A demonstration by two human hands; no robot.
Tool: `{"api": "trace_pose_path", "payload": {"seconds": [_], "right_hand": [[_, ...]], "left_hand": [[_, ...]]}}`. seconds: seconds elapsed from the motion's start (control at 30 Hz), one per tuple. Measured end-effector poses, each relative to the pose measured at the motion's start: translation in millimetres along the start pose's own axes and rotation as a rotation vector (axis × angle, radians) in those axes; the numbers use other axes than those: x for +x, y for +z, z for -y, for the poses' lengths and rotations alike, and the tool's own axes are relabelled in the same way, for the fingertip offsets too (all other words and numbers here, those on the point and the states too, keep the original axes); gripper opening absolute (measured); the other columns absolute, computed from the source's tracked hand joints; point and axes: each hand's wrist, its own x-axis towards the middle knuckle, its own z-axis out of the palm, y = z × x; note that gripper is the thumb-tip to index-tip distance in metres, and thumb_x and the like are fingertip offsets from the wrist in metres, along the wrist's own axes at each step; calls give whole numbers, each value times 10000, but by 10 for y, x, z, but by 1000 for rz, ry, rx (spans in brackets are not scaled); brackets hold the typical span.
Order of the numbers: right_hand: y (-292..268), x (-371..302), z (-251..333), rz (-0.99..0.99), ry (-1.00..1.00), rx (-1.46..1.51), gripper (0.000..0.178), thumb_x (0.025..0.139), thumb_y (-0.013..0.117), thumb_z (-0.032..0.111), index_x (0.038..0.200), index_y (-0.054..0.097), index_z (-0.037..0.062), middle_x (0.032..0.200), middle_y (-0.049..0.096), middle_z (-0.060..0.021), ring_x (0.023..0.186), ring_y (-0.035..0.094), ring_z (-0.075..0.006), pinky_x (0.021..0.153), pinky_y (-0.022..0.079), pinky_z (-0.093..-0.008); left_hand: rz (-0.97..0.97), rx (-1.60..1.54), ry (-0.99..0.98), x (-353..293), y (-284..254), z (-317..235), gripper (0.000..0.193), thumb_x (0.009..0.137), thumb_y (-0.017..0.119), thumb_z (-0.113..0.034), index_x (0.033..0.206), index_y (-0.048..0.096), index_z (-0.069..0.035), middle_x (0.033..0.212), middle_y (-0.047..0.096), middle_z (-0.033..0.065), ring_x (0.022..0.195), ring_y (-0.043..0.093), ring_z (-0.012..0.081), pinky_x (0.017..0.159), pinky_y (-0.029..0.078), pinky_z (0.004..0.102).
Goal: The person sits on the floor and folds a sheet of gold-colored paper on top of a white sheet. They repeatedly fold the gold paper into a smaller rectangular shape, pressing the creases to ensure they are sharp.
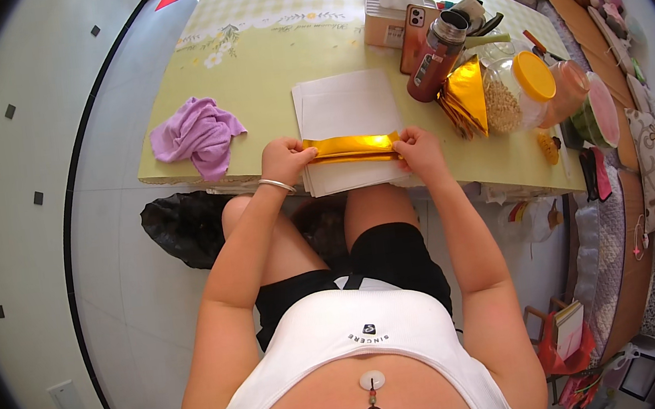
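Note:
A folded strip of shiny gold foil paper [353, 146] stretches between my two hands at the near edge of the table. My left hand [288, 164] pinches its left end, thumb on top. At its right end my right hand [420, 151] grips it in the same way. Under the strip lies a stack of white paper sheets [347, 105], its near edge reaching the table's front. Several folded gold foil pieces [464, 100] stand to the right of the stack, beside a dark red thermos bottle [437, 56].
A crumpled purple cloth [199, 137] lies left on the table [263, 66]. Right of the gold pieces stands a clear jar with a yellow lid [533, 76]. Behind the bottle are a phone [415, 33] and a tissue box [382, 24]. A black bag [185, 229] sits below the table's front edge.

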Motion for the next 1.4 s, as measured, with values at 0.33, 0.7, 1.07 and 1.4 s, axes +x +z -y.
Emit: {"api": "trace_pose_path", "payload": {"seconds": [0.33,0.7,1.07,1.4], "right_hand": [[7,11,-229,-50,-118,-107,103,855,679,82,848,617,1,680,629,-51,570,604,-115,528,475,-258],[82,84,-227,-132,-192,203,127,867,678,53,840,596,-40,743,648,-91,683,697,-151,620,576,-269],[130,40,-345,-251,-376,-84,196,808,749,150,820,641,-14,896,614,-106,662,597,-196,664,498,-312],[89,-2,-314,-288,-379,-215,185,781,730,129,803,631,-26,879,588,-156,716,606,-256,684,511,-355]], "left_hand": [[-171,113,176,-17,111,83,242,743,817,-175,752,680,24,701,653,74,617,605,134,591,515,286],[-49,-383,-129,-25,94,-163,153,814,763,-110,764,697,18,652,672,52,576,609,111,533,477,264],[92,-428,-204,81,-4,-7,112,825,779,-92,790,692,-31,712,695,37,623,621,78,554,459,212],[-29,-57,24,64,29,100,251,711,863,-148,676,654,-13,755,624,38,693,584,133,639,485,281]]}}
